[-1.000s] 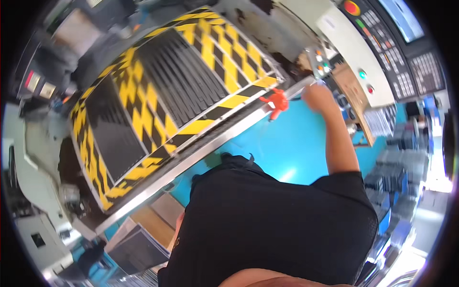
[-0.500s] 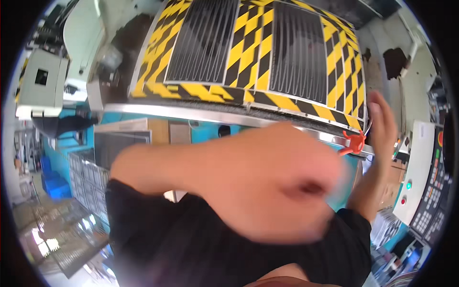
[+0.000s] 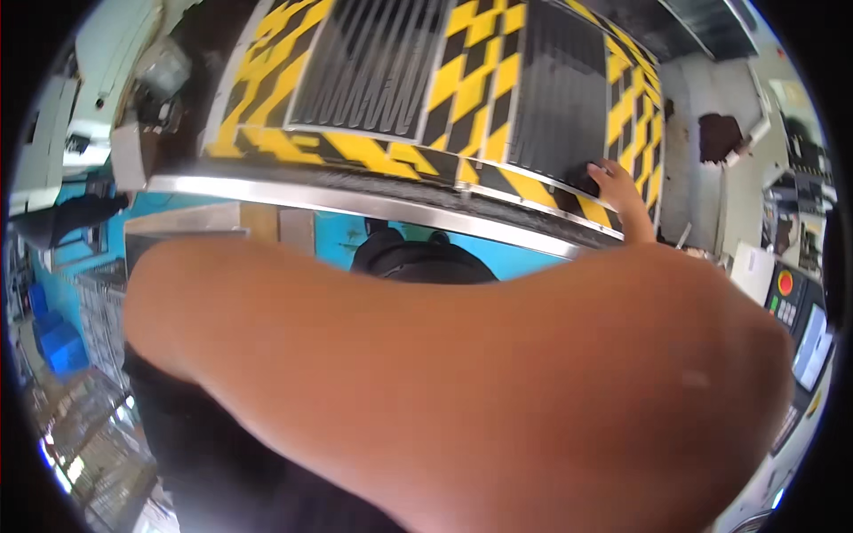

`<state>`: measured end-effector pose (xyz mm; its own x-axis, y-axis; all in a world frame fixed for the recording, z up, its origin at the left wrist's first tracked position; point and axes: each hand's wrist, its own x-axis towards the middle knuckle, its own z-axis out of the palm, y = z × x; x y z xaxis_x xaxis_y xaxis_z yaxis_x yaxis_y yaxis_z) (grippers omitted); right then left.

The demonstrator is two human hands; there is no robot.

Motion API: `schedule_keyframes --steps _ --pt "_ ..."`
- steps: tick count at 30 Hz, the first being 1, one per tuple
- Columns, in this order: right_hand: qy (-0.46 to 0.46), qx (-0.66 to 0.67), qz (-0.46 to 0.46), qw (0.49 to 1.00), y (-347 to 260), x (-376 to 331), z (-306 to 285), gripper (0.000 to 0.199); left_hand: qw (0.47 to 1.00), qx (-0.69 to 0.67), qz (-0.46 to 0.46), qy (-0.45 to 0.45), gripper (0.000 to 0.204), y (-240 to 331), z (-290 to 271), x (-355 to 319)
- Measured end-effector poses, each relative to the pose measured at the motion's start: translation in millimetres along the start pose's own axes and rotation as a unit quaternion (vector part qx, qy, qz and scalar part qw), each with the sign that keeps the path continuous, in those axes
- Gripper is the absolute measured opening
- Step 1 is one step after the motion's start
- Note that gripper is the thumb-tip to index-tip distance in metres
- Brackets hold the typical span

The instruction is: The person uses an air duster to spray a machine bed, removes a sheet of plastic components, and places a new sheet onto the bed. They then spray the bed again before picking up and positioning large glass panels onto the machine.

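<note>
My left forearm (image 3: pixel 382 355) crosses low in front of me, very close. At its right end is my left hand (image 3: pixel 711 373), blurred, with its fingers hidden. Farther off, my right hand (image 3: pixel 615 188) reaches to the lower right corner of the right dark ribbed panel (image 3: pixel 560 98). Its fingers close on a small black handle-like piece (image 3: pixel 583 178) there. A second dark ribbed panel (image 3: pixel 369 67) lies to the left. Yellow and black striped tape (image 3: pixel 471 80) frames both panels.
A metal rail (image 3: pixel 355 206) runs below the panels. On the right stands a control panel with a red button (image 3: pixel 785 282). Blue bins (image 3: pixel 60 345) and wire racks (image 3: pixel 98 311) are at left. A dark cloth-like lump (image 3: pixel 720 138) lies beyond the panels' right side.
My right hand has moved left and inward, from beside the striped frame onto the right panel's corner. My left arm has come closer and farther right. The red clip-like piece no longer shows.
</note>
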<state>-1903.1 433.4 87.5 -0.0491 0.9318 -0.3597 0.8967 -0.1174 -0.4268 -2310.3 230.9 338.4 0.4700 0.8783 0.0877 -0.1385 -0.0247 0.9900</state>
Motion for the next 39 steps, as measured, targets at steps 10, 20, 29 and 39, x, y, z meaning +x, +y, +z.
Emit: schedule_keyframes --steps 10,20,29,39 --pt "0.037 0.247 0.169 0.953 -22.2 6.7 -2.8 0.066 0.946 0.107 -0.198 0.233 0.020 -106.5 -155.4 -24.3" --pt "0.033 0.393 0.203 0.896 17.0 22.6 -14.8 0.053 0.820 0.125 -0.413 0.376 0.025 -209.4 -254.5 -34.2" --pt "-0.024 0.464 0.107 0.879 6.1 18.9 -25.0 0.032 0.798 0.026 -0.434 0.418 0.018 -214.8 -274.4 -39.0" --pt "-0.057 0.676 -0.054 0.733 -53.7 -51.5 -53.3 0.049 0.781 -0.009 -0.439 0.444 0.022 -212.6 -271.9 -38.0"
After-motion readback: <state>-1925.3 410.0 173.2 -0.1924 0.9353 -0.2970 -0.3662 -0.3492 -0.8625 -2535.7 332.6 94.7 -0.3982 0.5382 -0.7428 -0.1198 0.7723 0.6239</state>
